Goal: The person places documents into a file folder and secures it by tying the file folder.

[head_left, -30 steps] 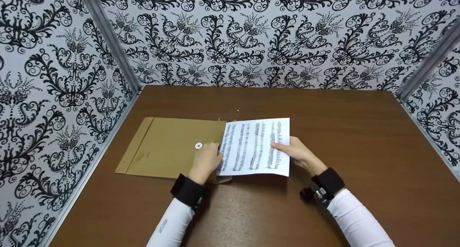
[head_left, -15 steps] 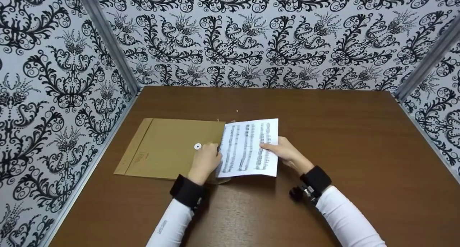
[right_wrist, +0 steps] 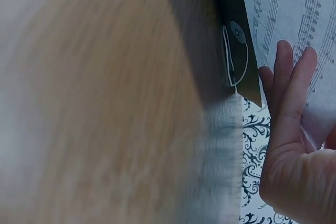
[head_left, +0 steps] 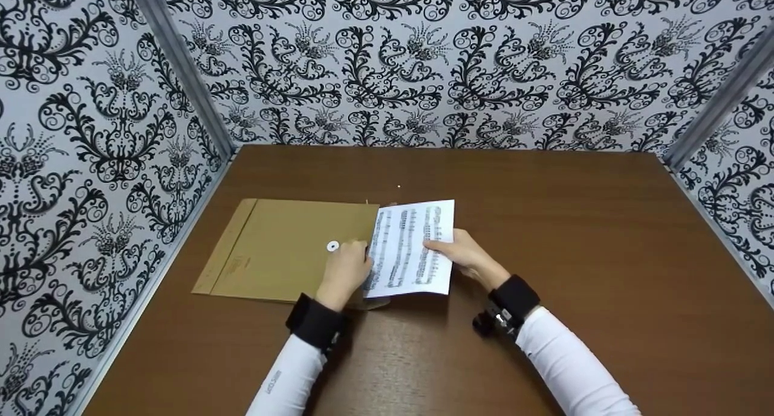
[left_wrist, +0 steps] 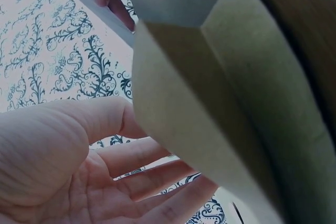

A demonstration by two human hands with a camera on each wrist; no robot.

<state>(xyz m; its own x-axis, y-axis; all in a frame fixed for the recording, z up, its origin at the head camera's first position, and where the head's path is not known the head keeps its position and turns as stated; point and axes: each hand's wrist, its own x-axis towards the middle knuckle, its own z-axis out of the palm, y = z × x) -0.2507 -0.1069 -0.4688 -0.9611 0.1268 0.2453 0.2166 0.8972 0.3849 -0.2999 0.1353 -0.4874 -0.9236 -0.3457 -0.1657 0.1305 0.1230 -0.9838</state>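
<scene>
A brown kraft envelope [head_left: 281, 253] lies on the table, its mouth facing right and a white button [head_left: 332, 246] near that edge. My left hand [head_left: 346, 274] grips the mouth's upper edge; the left wrist view shows the envelope's front panel [left_wrist: 178, 103] lifted, thumb and fingers at its edge. A white sheet of music [head_left: 408, 250] sits partly inside the mouth. With thumb on top and fingers underneath, my right hand [head_left: 468, 256] pinches its right edge. In the right wrist view, the envelope's flap [right_wrist: 247, 90] carries a button [right_wrist: 238, 32] and loose string [right_wrist: 247, 69] below the sheet.
The brown wooden table [head_left: 574, 234] extends around the envelope. Patterned walls [head_left: 423, 65] enclose it at the back and sides. A tiny white speck [head_left: 399, 187] lies behind the sheet.
My right hand has moved left with the sheet of music, so less of it shows outside the envelope. My left hand keeps its grip on the envelope's edge.
</scene>
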